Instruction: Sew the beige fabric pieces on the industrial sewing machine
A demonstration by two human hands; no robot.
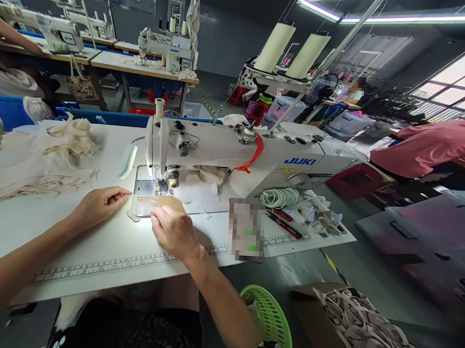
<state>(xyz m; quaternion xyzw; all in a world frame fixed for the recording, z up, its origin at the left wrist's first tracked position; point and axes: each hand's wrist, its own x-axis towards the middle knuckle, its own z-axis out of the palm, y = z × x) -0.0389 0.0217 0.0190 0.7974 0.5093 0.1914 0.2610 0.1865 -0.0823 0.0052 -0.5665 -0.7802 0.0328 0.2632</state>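
My left hand [101, 204] rests at the left of the sewing machine's needle area, its fingers curled together. Whether anything is in them I cannot make out. My right hand [175, 230] is pinched in front of the needle, over a flat tan piece [172, 202] on the machine bed; what the fingertips grip, if anything, is too small to tell. The white sewing machine [214, 142] stands just beyond both hands, with its presser foot [160, 187] lit. Behind the needle, pale cloth [196, 185] lies under the machine arm.
Stacked cream fabric pieces [50, 154] cover the table's left. On the right lie a pixelated phone-shaped object [246, 229], a green cord coil [280, 197], red-handled tools [284, 223] and scraps [320, 212]. Below are a green basket [273, 321] and a box of straps [368, 326].
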